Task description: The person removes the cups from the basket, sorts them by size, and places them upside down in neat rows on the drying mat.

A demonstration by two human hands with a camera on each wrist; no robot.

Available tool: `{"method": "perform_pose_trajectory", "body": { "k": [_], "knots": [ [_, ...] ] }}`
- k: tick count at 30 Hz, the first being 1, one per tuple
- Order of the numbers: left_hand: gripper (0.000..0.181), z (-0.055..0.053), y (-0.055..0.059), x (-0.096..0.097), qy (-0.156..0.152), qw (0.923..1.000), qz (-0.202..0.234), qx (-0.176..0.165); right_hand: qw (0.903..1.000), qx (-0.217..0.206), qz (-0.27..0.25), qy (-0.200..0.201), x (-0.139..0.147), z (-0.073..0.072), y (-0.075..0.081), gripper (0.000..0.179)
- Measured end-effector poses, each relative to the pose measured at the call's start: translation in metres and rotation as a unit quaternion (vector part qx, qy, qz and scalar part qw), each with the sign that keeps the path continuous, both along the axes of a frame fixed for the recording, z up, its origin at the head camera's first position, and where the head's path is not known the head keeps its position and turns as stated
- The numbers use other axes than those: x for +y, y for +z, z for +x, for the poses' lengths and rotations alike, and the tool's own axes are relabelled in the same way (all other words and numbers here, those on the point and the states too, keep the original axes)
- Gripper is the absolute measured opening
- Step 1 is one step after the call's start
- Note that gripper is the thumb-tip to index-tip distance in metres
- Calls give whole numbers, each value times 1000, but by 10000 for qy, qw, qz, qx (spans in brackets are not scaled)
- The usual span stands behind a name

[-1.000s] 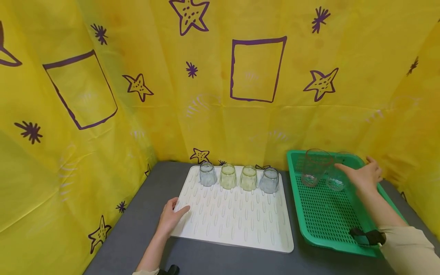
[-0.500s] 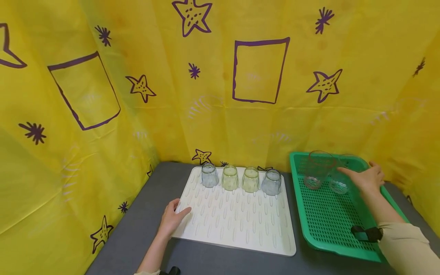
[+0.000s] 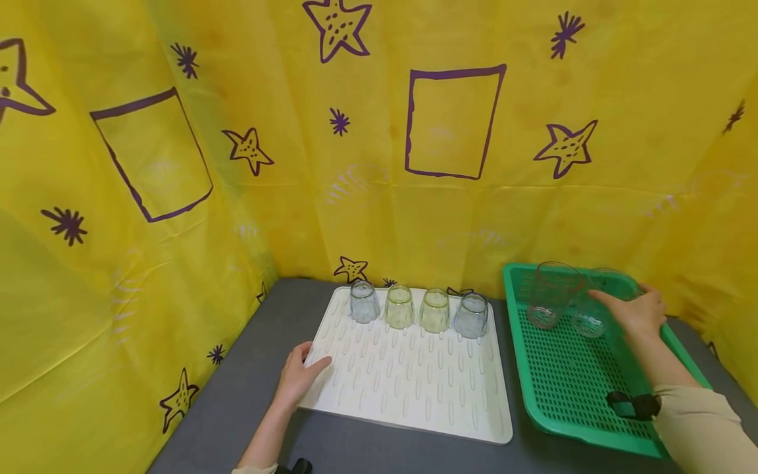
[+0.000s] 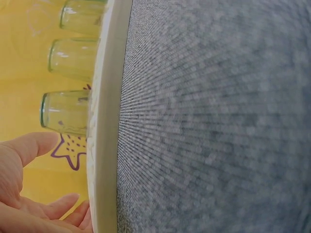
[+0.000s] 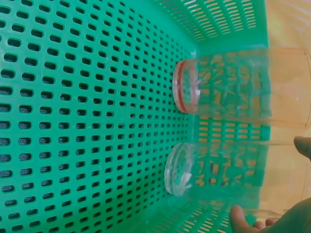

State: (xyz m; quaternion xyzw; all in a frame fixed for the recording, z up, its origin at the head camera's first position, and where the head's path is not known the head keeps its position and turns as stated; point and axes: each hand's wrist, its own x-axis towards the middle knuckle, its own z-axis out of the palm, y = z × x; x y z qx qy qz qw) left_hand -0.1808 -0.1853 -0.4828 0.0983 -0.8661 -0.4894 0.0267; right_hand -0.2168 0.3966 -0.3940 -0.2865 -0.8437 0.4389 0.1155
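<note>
My right hand (image 3: 641, 315) is at the far right of the green basket (image 3: 524, 375), holding a tall clear glass (image 5: 214, 174) between thumb and fingers near its rim. Beside that glass, a pink-tinted glass (image 5: 228, 87) stands upright in the basket. My left hand (image 3: 297, 375) rests at the left edge of the white ridged drying mat (image 3: 408, 388), thumb stretched over it and fingers loosely bent. Along the mat's back edge is a row of small tumblers: a bluish one (image 3: 364, 304), two yellow-green ones (image 3: 399, 309) and another bluish one (image 3: 471, 317).
Mat and basket stand side by side on a grey tabletop (image 3: 237, 395), with a narrow gap between them. The basket has a perforated floor and raised walls. A yellow curtain (image 3: 367, 217) with purple drawings hangs behind and at the sides.
The whole head view has shifted slightly right and down. Both hands keep nearly the same places relative to the mat, basket and glasses.
</note>
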Motion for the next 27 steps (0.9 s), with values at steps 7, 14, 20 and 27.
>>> {"method": "perform_pose_trajectory", "body": {
  "k": [7,14,20,27],
  "knots": [
    [67,-1,-2,0,42,10000,-26,35,9999,143,-41,-43,-1,2,0,99],
    [68,0,-3,-1,40,10000,5,40,9998,149,-142,-78,0,10,3,102],
    [68,0,-2,-2,15,10000,16,63,9987,482,-8,-145,0,18,9,104],
    [68,-1,-1,-1,-37,10000,21,10,9974,694,39,-203,-7,29,24,104]
  ]
}}
